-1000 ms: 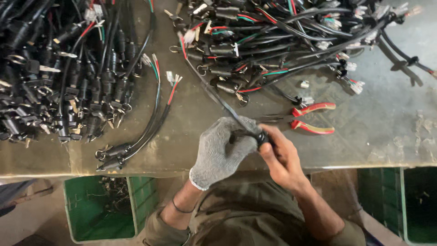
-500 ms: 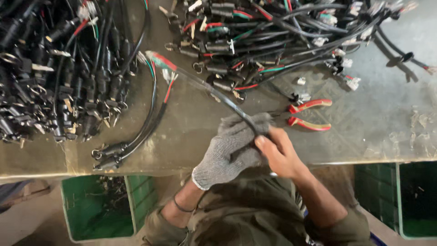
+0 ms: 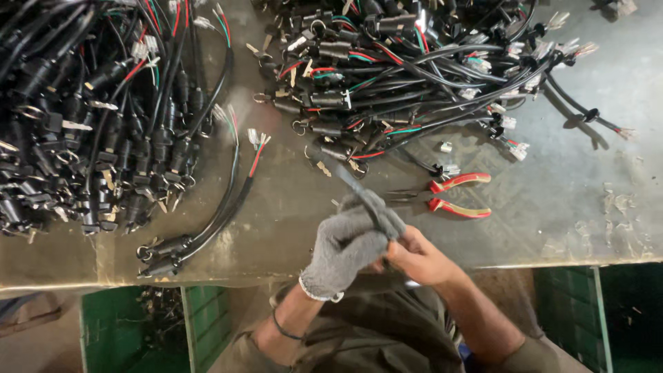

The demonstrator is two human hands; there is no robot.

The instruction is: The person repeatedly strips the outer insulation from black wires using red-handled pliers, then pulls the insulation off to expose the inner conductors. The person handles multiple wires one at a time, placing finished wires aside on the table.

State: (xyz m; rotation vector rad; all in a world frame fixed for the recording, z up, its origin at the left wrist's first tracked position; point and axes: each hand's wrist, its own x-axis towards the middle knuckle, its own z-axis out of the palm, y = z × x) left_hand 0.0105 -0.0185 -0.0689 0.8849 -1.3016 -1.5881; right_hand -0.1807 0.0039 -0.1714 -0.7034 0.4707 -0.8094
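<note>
At the surface's left edge a big heap of black cables lies tangled, and two loose cables trail from it toward the near edge; a snag there could drag neighbours off the surface into the green bin below.

At the near edge, about the middle, the left hand, in a grey knit glove, is closed round a black cable, and the bare right hand pinches the same cable just beside it. The cable runs up and away from the hands toward the second pile at the far edge. A hard pull could catch its far end on that pile and tug other cables along, or bend the small metal terminals. The glove may also slip on the smooth sheath.

Right of the hands, red-handled pliers lie near the cable's path; a sweep of the cable or the right elbow could knock them toward the near edge.
</note>
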